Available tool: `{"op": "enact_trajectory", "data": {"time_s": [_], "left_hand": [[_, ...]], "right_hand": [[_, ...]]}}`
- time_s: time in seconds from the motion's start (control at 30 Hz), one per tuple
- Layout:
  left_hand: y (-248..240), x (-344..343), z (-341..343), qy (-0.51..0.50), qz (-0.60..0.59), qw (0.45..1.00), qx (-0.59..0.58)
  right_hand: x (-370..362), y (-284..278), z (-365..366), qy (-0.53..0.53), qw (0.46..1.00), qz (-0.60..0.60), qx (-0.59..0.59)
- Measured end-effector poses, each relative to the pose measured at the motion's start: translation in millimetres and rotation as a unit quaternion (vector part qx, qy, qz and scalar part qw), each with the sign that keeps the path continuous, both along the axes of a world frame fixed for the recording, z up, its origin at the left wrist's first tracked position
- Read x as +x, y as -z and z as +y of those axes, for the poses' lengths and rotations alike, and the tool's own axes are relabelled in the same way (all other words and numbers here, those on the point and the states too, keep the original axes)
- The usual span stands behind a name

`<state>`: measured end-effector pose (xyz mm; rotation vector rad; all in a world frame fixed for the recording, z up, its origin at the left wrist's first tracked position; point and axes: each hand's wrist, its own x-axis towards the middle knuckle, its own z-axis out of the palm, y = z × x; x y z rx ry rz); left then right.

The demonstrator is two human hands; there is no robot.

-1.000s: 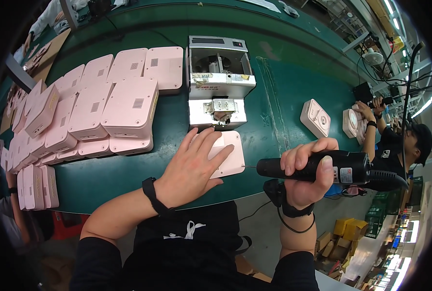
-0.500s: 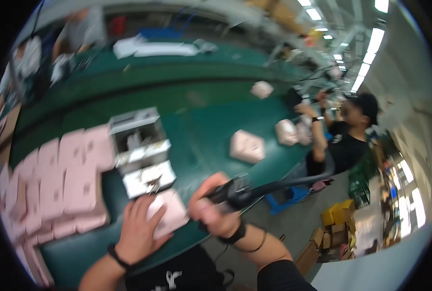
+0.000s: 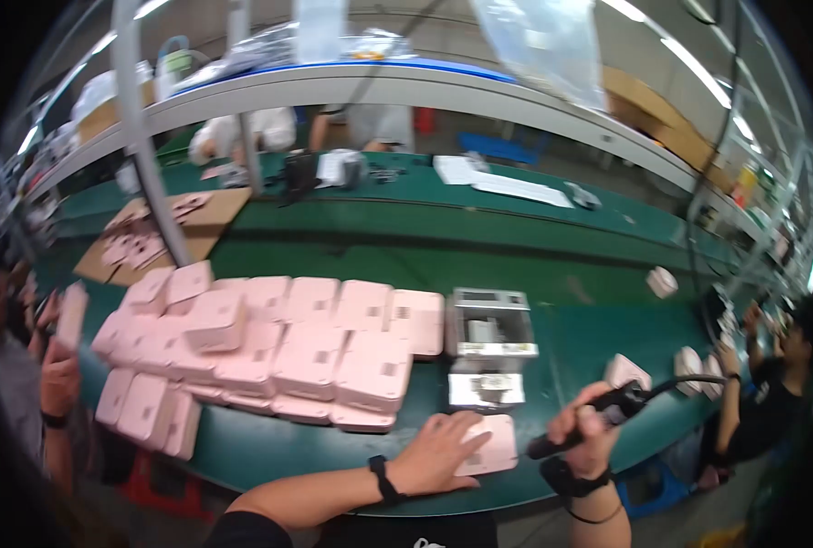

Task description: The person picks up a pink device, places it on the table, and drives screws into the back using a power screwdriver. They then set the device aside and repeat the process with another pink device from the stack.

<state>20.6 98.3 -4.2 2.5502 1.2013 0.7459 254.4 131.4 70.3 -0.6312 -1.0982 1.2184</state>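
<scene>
A pale pink plastic housing [image 3: 493, 446] lies on the green bench in front of me. My left hand [image 3: 435, 452] rests on its left side, fingers spread, partly covering it. In my closed right hand [image 3: 587, 440] is a black electric screwdriver [image 3: 614, 406], its cable running off to the right. The tool is tilted, its lower-left end pointing near the housing but apart from it. Just beyond the housing is a small white tray [image 3: 487, 390] with metal bits, in front of an open grey box [image 3: 493, 321] with parts inside.
Stacked pink housings [image 3: 310, 361] fill the bench's left. Another pink housing [image 3: 627, 373] sits behind the screwdriver. Pink pieces lie on a cardboard sheet [image 3: 207, 228] at the far left. A co-worker [image 3: 785, 374] is at the right; another person's hand [image 3: 59, 379] holds a pink part at the left.
The view has swung left, bringing the whole housing stack and the left-hand co-worker into sight. My left hand stays on the housing; my right still holds the screwdriver.
</scene>
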Motion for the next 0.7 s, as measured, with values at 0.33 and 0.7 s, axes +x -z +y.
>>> {"op": "enact_trajectory", "data": {"time_s": [0.33,0.7], "left_hand": [[13.2,-43.9,5.0,0.009,-0.086,0.978,-0.188],[16.4,-46.8,9.7,0.035,-0.120,0.975,-0.183]], "right_hand": [[-39.4,-43.6,47.8,-0.008,0.997,0.022,0.073],[-73.6,-46.1,71.8,0.067,0.992,-0.084,0.070]]}}
